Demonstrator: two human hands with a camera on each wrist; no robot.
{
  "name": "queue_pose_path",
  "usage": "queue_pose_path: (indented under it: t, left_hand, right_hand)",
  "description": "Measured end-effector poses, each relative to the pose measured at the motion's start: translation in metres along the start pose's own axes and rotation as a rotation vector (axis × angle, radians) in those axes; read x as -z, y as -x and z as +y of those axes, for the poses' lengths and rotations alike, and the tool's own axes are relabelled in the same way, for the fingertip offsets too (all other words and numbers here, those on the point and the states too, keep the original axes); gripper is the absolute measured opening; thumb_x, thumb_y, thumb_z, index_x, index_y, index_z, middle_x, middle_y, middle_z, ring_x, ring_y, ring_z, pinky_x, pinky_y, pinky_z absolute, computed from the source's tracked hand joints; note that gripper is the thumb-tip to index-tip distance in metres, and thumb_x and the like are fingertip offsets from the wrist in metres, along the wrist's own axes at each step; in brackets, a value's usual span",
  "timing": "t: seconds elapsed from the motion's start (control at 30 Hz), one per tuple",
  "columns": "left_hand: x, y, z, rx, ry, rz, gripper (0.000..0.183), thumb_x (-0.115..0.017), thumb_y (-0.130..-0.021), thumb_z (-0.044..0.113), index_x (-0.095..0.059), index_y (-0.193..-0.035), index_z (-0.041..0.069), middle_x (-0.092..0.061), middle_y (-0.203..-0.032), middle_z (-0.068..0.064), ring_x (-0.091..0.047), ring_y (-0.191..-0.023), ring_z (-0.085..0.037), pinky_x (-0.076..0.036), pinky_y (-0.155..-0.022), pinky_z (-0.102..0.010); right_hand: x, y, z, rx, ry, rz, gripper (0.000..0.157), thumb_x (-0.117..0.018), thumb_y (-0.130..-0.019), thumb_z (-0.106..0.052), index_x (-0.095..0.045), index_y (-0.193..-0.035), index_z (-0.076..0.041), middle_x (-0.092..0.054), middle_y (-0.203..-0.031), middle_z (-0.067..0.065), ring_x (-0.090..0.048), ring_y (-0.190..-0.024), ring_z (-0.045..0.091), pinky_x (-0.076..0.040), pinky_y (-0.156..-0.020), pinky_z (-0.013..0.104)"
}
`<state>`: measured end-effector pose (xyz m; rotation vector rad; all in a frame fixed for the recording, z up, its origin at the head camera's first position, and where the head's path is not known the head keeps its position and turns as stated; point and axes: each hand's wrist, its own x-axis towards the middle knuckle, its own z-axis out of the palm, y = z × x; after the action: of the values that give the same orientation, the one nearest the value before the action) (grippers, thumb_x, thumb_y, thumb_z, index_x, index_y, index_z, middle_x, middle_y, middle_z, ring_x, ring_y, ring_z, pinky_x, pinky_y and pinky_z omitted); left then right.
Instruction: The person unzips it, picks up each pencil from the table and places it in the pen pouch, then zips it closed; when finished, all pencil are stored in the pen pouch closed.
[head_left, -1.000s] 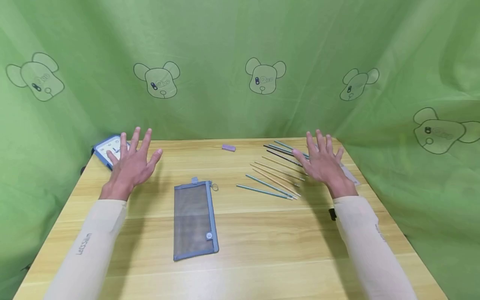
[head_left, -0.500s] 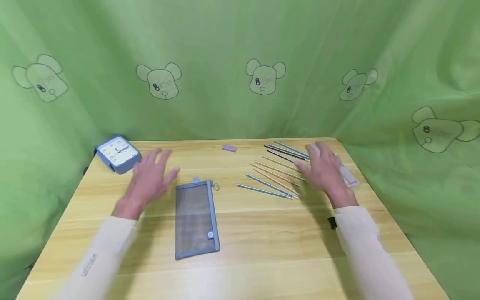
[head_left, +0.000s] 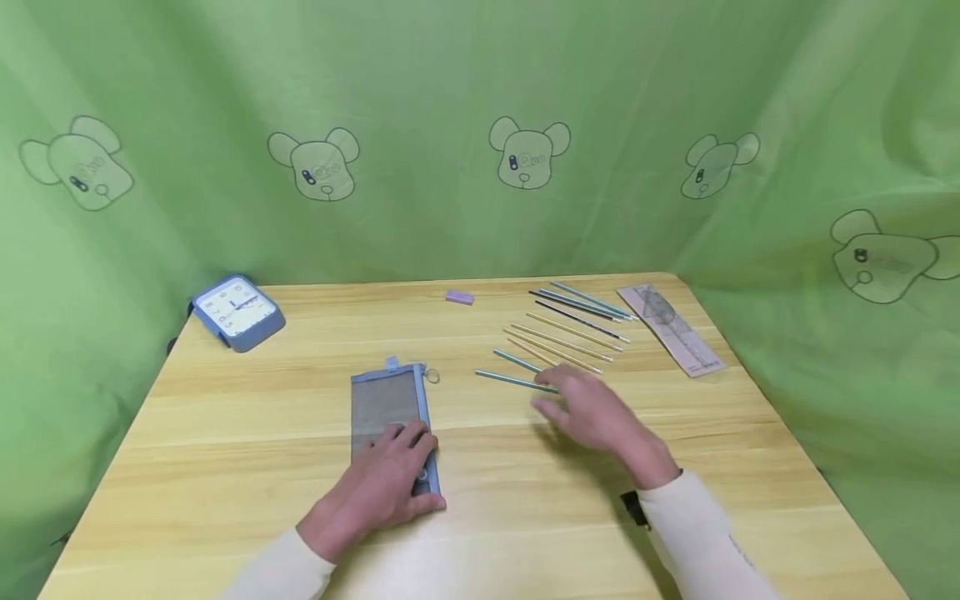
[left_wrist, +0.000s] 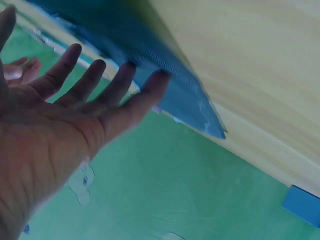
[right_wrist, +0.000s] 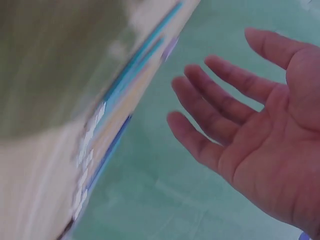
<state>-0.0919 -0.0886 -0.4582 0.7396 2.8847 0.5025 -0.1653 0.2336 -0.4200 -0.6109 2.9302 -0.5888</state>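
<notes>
A mesh pouch (head_left: 382, 400) is lying flat on the bench (head_left: 495, 517), left of the pencils, its long zip edge (head_left: 423, 400) running along the right side and a ring (head_left: 432, 377) hanging at the far corner. The left hand (head_left: 382, 479) is poised over the pouch's near half, its grip loose and holding nothing, thumb spreading towards the near right corner; whether the fingers are touching the mesh cannot be told. The right hand (head_left: 596, 408) is hovering low over the near ends of two teal pencils (head_left: 510, 380), its grip part-wide and bare in the right wrist view, with contact again unclear. Farther back, plain wooden pencils (head_left: 562, 343) and dark pencils (head_left: 581, 320) are fanning out, apart from the hands. In handling, the pouch is probably behaving as a light, limp sheet, sagging wherever it is unsupported, so the firmer zip edge or a bound corner is offering the better hold. The pencils are likely proving light, stiff and smooth, prone to rolling under a sideways nudge, with slender points liable to snap; a pinch around the middle of each shaft is seeming safest, thumb opposing the fingers.
</notes>
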Motion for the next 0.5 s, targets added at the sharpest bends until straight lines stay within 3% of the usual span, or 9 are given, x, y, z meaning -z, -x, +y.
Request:
queue_pose_path:
  t: [0.17,0.33,0.5]
  left_hand:
    - [-0.006,0.005,0.004,-0.049,-0.101,-0.002,0.071,-0.084,-0.087,0.058,-0.061,-0.136,0.012,-0.060,-0.146,-0.012,-0.059,-0.132,-0.042,-0.059,-0.093,-0.071]
    - [-0.009,0.010,0.006,-0.114,-0.193,0.017,0.068,-0.082,-0.089,0.056,-0.062,-0.134,0.010,-0.061,-0.141,-0.012,-0.060,-0.129,-0.039,-0.062,-0.095,-0.060]
    - [-0.016,0.010,0.009,-0.179,-0.238,0.111,0.038,-0.073,-0.097,0.039,-0.069,-0.113,0.005,-0.069,-0.110,-0.008,-0.070,-0.106,-0.029,-0.065,-0.088,-0.043]
  right_hand:
    - [-0.026,0.013,-0.030,0.098,-0.034,-0.094,0.042,-0.068,-0.105,-0.030,-0.067,-0.137,-0.004,-0.071,-0.136,0.015,-0.069,-0.127,0.034,-0.057,-0.111,0.054]
    - [-0.047,0.021,-0.050,0.170,-0.032,-0.173,0.038,-0.068,-0.105,-0.031,-0.069,-0.134,-0.007,-0.072,-0.130,0.008,-0.070,-0.121,0.026,-0.059,-0.106,0.048]
    - [-0.056,0.025,-0.066,0.222,-0.026,-0.188,0.036,-0.069,-0.104,-0.031,-0.071,-0.132,-0.007,-0.072,-0.127,0.005,-0.068,-0.119,0.021,-0.059,-0.103,0.045]
